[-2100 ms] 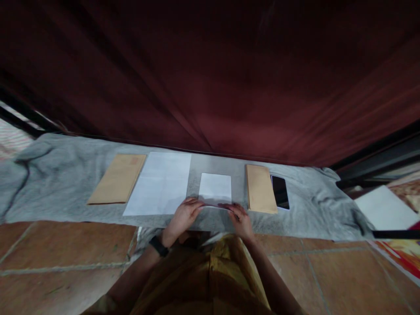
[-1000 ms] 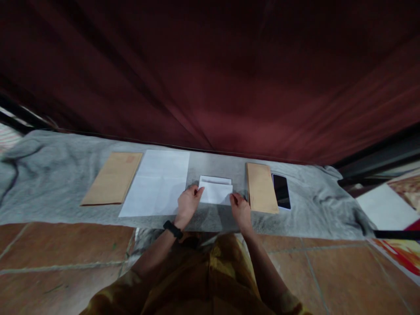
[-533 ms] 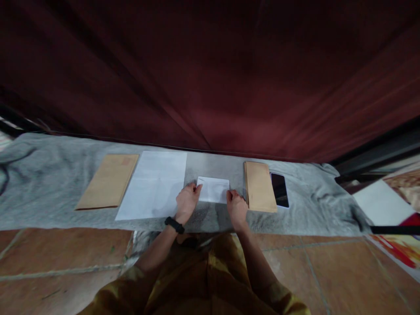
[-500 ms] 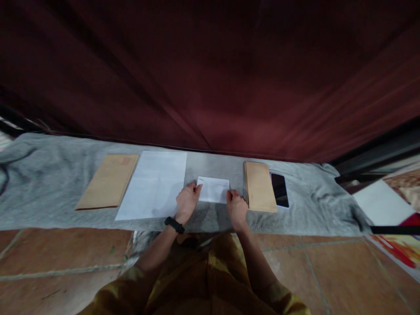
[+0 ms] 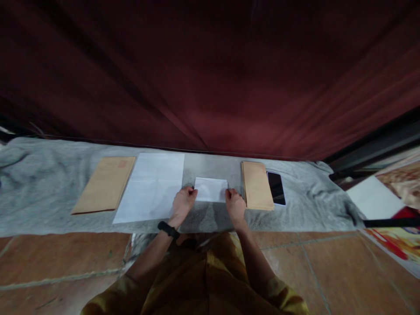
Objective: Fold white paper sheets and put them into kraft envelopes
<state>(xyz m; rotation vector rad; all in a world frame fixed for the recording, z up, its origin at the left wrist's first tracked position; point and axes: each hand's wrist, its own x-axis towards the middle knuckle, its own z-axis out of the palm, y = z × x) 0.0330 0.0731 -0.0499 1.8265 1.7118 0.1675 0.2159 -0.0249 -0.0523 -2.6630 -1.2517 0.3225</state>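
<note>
A small folded white paper lies on a grey cloth in front of me. My left hand, with a black band on its wrist, has its curled fingertips on the paper's left edge. My right hand presses its fingertips on the right edge. To the left lies a larger unfolded white sheet, and beyond it a brown envelope. Just right of my right hand sits a stack of brown envelopes.
A dark phone lies beside the envelope stack. A dark red curtain hangs behind the cloth. Terracotta floor tiles run along the near side. A white sheet and colourful printed material lie at the far right.
The paper was folded up from its near edge and is now half as deep. Both hands moved forward with the fold and now rest at its side edges.
</note>
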